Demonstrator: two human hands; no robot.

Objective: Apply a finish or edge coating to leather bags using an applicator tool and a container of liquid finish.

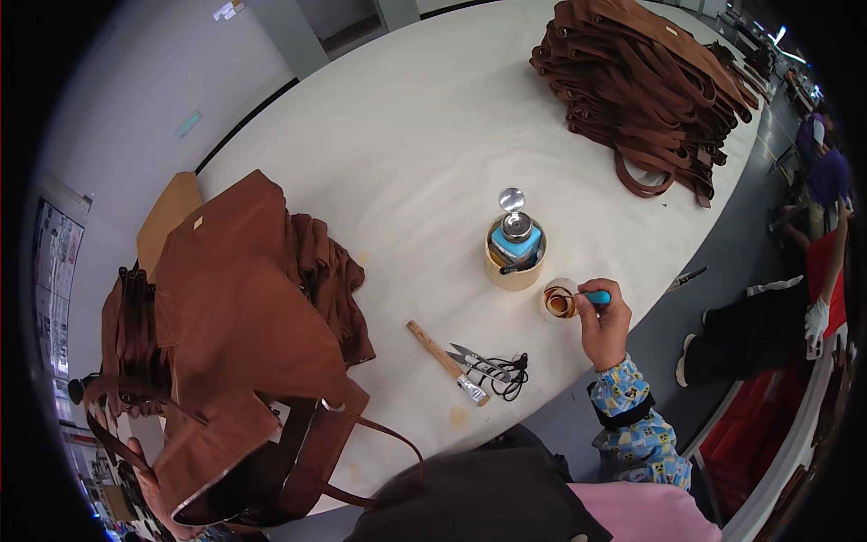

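My right hand [603, 327] pinches a small tool with a teal handle [596, 296]. Its working end points into a small round cup [558, 305] with brown stains or liquid inside; the tip is hard to make out. At the lower left, my left hand [147, 474] holds the side of a brown handbag [212, 443], partly hidden by it. The bag's zippered mouth gapes toward me, and a thin strap loops out over the table edge. Behind it, a large brown bag piece [248, 262] lies across a stack of similar ones.
Left of the cup stands a beige tub [515, 275] holding a blue bottle [517, 244] with a raised metal lid. Nearer lie a wooden-handled brush [442, 357] and pointed snips [483, 364] with black cord. Brown bags [646, 90] pile up far right. People stand beyond the table.
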